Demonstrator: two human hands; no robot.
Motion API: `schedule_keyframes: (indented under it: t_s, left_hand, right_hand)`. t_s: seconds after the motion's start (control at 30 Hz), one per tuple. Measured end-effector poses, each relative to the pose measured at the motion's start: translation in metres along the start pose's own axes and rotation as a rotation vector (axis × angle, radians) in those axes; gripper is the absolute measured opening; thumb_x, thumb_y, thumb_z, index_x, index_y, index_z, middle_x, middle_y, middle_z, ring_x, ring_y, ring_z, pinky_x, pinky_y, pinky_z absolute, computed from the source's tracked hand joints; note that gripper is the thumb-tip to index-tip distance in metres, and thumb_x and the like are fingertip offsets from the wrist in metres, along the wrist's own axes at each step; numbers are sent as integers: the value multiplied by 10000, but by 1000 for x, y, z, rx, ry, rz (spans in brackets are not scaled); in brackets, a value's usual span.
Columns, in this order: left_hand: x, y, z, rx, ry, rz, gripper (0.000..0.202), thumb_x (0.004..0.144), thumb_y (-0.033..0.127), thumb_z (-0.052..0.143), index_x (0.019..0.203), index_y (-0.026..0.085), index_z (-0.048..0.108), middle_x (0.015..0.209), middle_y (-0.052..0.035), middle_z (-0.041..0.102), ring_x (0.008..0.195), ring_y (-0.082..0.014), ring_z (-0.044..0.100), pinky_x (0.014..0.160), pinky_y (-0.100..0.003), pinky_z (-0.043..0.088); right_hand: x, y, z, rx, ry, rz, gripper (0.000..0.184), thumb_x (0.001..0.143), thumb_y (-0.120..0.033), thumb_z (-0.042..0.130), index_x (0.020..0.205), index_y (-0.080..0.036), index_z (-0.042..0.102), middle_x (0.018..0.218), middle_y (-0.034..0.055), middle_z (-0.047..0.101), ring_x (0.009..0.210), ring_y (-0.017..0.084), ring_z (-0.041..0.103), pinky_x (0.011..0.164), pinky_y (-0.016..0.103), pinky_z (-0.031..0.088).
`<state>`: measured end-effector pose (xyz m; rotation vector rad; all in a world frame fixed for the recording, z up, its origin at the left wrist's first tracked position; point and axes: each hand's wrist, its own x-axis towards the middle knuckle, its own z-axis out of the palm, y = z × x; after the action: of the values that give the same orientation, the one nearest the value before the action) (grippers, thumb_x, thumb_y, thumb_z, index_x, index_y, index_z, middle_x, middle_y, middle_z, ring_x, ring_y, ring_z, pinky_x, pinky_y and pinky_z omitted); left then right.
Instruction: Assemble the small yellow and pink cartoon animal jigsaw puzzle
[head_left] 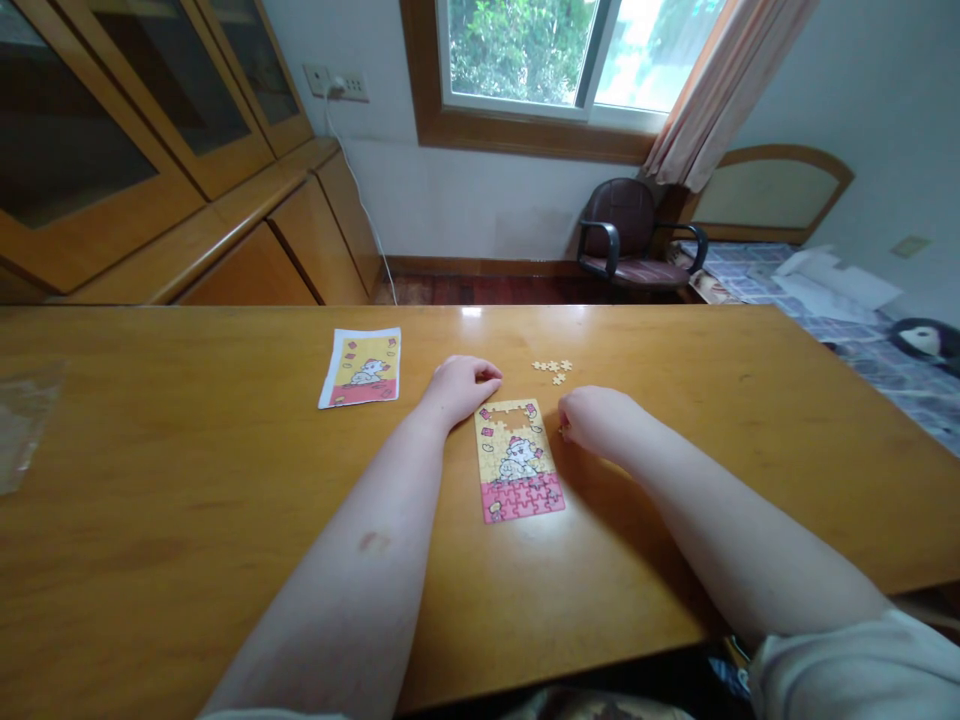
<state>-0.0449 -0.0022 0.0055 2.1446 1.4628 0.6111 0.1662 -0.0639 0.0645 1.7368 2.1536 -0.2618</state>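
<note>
A jigsaw puzzle (517, 462) lies flat on the table, yellow above and pink below, with a white cartoon animal in the middle. There is a gap in its yellow part near the top edge. Beside its upper left corner rests my left hand (461, 385), fingers loosely bent and apart, holding nothing. My right hand (596, 420) is just off the puzzle's right edge, its fingers pinched on a small puzzle piece (561, 432) that is mostly hidden. Several loose puzzle pieces (553, 367) lie on the table beyond the puzzle, between my hands.
A printed picture sheet (363, 368) with the same design lies left of my left hand. Clear plastic wrapping (26, 425) is at the table's far left. Past the wooden table (225, 450) stand a chair (634, 235), a bed (757, 270) and a cabinet (225, 210).
</note>
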Motion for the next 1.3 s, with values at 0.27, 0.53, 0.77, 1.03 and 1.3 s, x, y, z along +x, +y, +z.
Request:
schedule_keyframes:
  t_s: [0.27, 0.53, 0.77, 1.03, 1.3]
  left_hand:
    - [1, -2, 2, -10, 7, 2, 210, 776, 337, 604, 890, 242, 752, 947, -26, 736, 930, -209, 628, 830, -318, 496]
    - [1, -4, 3, -2, 16, 13, 207, 778, 343, 605, 892, 252, 752, 939, -20, 738, 931, -205, 627, 838, -315, 492]
    - [2, -2, 3, 25, 22, 11, 209, 775, 341, 604, 889, 248, 752, 938, -23, 737, 920, -207, 627, 847, -329, 491]
    - [1, 0, 3, 25, 27, 1, 209, 770, 334, 600, 881, 243, 752, 919, -22, 737, 901, -203, 629, 834, -320, 494]
    - [1, 0, 3, 26, 33, 9, 205, 773, 338, 598, 875, 245, 751, 930, -22, 736, 908, -201, 626, 854, -324, 489]
  right_hand:
    - [-1, 2, 1, -24, 25, -77, 203, 772, -191, 565, 910, -165, 711, 956, 123, 701, 822, 243, 662, 665, 292, 455]
    - [-6, -12, -4, 380, 194, -223, 120, 768, -174, 618, 821, -220, 715, 781, 10, 703, 667, 138, 589, 599, 230, 377]
    - [6, -38, 24, 767, 221, -259, 74, 749, -207, 708, 820, -211, 729, 739, -20, 690, 613, 94, 543, 616, 212, 401]
    - [19, -45, 40, 725, 365, -387, 208, 838, -270, 651, 1028, -255, 735, 887, 21, 714, 757, 132, 600, 743, 249, 442]
    - [14, -37, 33, 578, 367, -389, 258, 859, -253, 588, 1082, -230, 716, 886, 43, 699, 787, 159, 608, 760, 275, 449]
